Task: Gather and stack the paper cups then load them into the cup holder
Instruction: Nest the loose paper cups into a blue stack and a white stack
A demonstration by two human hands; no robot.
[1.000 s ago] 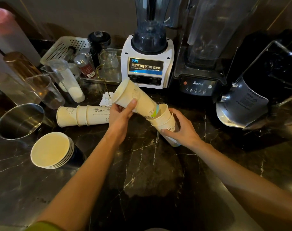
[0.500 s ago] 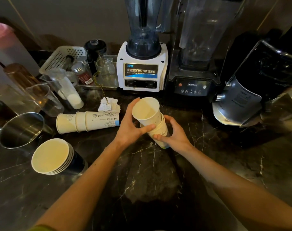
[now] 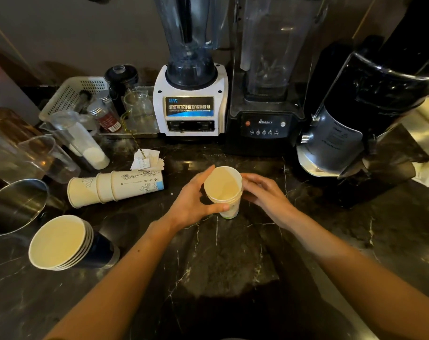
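A nested stack of cream paper cups (image 3: 223, 190) stands upright on the dark marble counter (image 3: 220, 261), mouth up. My left hand (image 3: 192, 204) wraps its left side, thumb across the front. At the stack's right side is my right hand (image 3: 266, 193), fingers spread and only lightly touching it. A second stack of printed white cups (image 3: 115, 187) lies on its side to the left. A third stack of dark-walled cups (image 3: 68, 242) tilts at the near left. I see no cup holder that I can identify.
Behind the cups stand a white blender (image 3: 190, 99) and a black blender (image 3: 264, 114), with a black grinder (image 3: 343, 133) at the right. At the left are a steel jug (image 3: 15, 207), clear plastic cups (image 3: 54, 155), a white basket (image 3: 68, 96) and folded paper slips (image 3: 147, 160).
The cup in my left hand has slid fully down into the stack. The stack has come upright onto the counter, and my right hand has loosened its hold.
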